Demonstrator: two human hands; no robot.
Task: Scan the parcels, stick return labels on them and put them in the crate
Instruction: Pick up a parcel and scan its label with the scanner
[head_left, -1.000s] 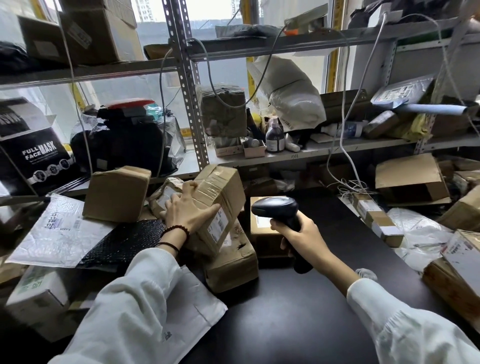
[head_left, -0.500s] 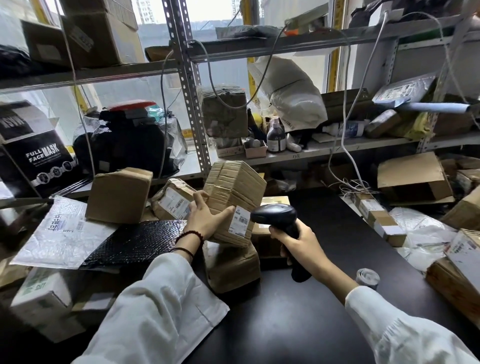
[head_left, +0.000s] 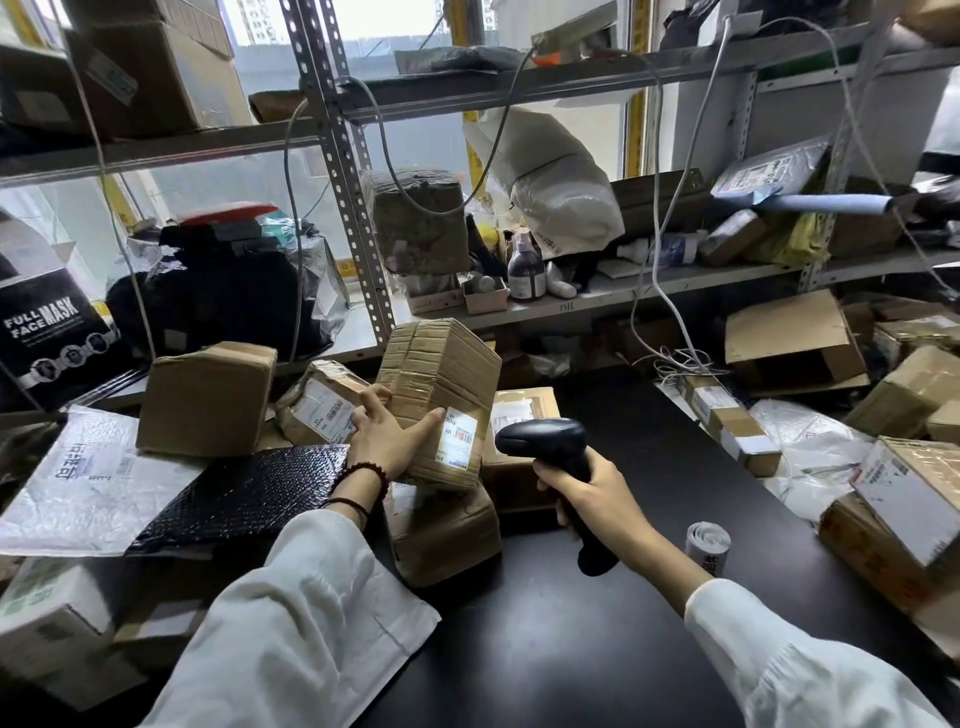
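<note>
**Parcel Turned to Face the Scanner**

At frame centre, the left hand (head_left: 387, 435) gripped a taped parcel (head_left: 440, 402), tilted so its barcode label (head_left: 457, 434) faced the scanner (head_left: 558, 467) clenched in the right hand (head_left: 597, 499), seemingly for scanning.

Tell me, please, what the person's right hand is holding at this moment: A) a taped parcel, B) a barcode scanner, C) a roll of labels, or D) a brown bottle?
B: the right hand grips the handle of the black scanner, whose head points at the label on the parcel that the left hand holds up.
</note>
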